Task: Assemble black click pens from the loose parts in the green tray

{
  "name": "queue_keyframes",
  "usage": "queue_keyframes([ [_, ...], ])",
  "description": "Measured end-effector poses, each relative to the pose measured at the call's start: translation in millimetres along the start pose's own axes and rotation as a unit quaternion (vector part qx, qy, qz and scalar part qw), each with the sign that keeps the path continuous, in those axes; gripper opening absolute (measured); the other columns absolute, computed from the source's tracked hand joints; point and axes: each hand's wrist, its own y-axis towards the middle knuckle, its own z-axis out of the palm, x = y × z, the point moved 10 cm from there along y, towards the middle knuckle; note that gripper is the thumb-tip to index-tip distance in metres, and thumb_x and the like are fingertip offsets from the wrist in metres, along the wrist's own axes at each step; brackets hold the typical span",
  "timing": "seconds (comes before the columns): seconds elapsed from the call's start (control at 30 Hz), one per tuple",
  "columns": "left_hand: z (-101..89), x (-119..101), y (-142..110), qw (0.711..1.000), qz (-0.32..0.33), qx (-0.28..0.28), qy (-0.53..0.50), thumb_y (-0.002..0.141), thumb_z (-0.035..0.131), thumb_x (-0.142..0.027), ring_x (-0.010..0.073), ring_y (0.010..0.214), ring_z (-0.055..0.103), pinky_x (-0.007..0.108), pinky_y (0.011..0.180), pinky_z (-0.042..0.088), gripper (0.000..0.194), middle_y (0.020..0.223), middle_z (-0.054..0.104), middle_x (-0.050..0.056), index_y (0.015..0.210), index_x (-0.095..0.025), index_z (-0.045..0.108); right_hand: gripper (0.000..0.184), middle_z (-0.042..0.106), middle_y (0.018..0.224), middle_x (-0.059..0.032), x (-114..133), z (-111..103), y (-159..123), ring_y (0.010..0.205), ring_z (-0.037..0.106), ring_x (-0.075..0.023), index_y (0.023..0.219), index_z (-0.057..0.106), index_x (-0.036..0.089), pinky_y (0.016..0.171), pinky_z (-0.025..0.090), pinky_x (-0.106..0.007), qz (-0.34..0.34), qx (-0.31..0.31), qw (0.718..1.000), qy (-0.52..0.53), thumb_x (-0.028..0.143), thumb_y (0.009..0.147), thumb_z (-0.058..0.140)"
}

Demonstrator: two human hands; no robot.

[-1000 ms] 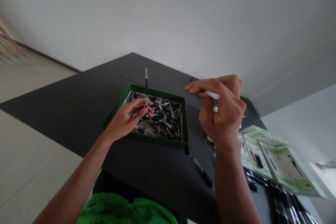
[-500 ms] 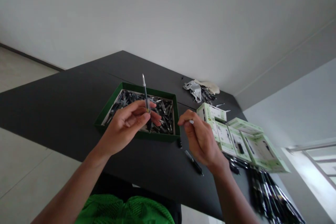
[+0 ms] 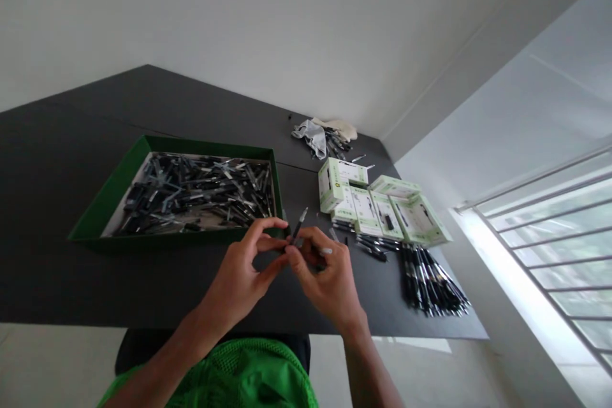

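Note:
My left hand (image 3: 251, 261) and my right hand (image 3: 329, 277) meet in front of the box's near right corner, fingers pinched together. A slim pen (image 3: 299, 225) rises between their fingertips, tilted, its pale tip pointing up and right. Both hands grip its lower part, which the fingers hide. A dark piece shows at the left fingertips; I cannot tell whether it belongs to the same pen. The whitish end of a thin rod (image 3: 326, 250) pokes out of my curled right fingers. Left of the hands stands a green box (image 3: 108, 204) full of loose dark pen parts (image 3: 196, 191).
Pale green cartons (image 3: 329, 188) stand at the right, some open. Before them lie loose black pens (image 3: 375, 248) and a bundle of pens (image 3: 430, 284). Grey and cream gloves (image 3: 313, 137) lie by more pens near the wall. The dark table (image 3: 215, 290) has its near edge before me.
My hands, apart before, have come together. The pen that stood upright in my left hand is now between both hands' fingertips. The view has turned right, showing more of the window.

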Motion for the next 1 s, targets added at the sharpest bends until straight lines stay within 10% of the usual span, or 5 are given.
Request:
queue_keyframes([
  [0.17,33.4,2.6,-2.6,0.997,0.031,0.062,0.047,0.101,0.063,-0.054,0.0293,0.14,0.06,0.05,0.121,0.043,0.066,0.152,0.063,0.012,0.156,-0.03,0.035,0.03,0.045,0.061,0.0059,-48.1,-70.9,-35.7,0.053,0.042,-0.011,0.09,0.071,0.019,0.053,0.032,-0.024,0.118,-0.108,0.981,-0.111,0.047,0.098,0.062],
  [0.33,42.4,7.1,-3.7,0.996,0.032,0.055,0.062,0.111,0.044,-0.045,0.0248,0.126,0.064,0.046,0.112,0.048,0.05,0.139,0.067,0.011,0.156,-0.028,0.032,0.042,0.058,0.06,0.0019,-97.6,-140.4,-65.3,0.056,0.054,-0.0169,0.092,0.077,0.022,0.06,0.033,-0.029,0.265,-0.169,0.897,-0.31,0.061,0.092,0.063],
  [0.7,44.4,-7.0,-12.9,0.982,0.107,0.029,0.155,0.11,0.047,-0.025,0.0203,0.127,0.061,0.039,0.115,0.044,0.044,0.129,0.069,0.005,0.153,-0.028,0.037,0.037,0.08,0.094,-0.0135,-144.7,-110.9,-22.4,0.093,0.075,-0.0328,0.11,0.083,0.026,0.072,0.044,-0.036,0.369,-0.054,0.829,-0.417,0.049,0.1,0.057],
  [1.0,44.7,-9.6,-13.6,0.977,0.128,0.022,0.171,0.108,0.046,-0.018,0.0208,0.123,0.062,0.038,0.111,0.047,0.038,0.124,0.069,0.006,0.146,-0.024,0.046,0.037,0.08,0.095,-0.0124,-144.3,-114.1,-19.9,0.092,0.073,-0.03,0.118,0.078,0.024,0.075,0.044,-0.035,0.339,-0.083,0.856,-0.381,0.047,0.099,0.057],
])
